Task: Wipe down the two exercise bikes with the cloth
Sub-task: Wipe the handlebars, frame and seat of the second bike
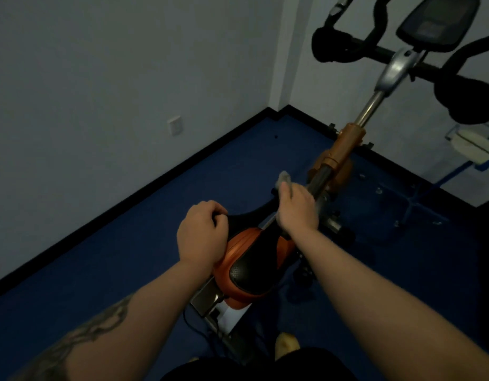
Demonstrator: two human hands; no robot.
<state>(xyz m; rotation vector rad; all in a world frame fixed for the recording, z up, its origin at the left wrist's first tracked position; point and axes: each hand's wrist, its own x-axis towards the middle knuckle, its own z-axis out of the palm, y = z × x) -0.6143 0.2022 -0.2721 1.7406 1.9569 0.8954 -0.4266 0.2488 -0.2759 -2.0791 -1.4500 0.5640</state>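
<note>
**Cloth on the bike's frame bar, seat steadied**

The small pale grey cloth (284, 179), soft and light, is bunched in the right hand (297, 209), which presses it onto the grey metal frame bar (320, 177) of the orange-and-black exercise bike (338, 155). The bike looks heavy and rigid. The left hand (202, 232) grips the padded black-and-orange saddle (251, 265) edge. Blue floor (128, 257) lies open leftward; white walls (100, 78) close in near the handlebars (331, 48).

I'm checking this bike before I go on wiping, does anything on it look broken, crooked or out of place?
Nothing stands out. The left hand grips the saddle nose, the right hand holds the cloth on the frame tube, and the handlebars and console look intact. The picture is dim, so small damage could be missed.
</note>
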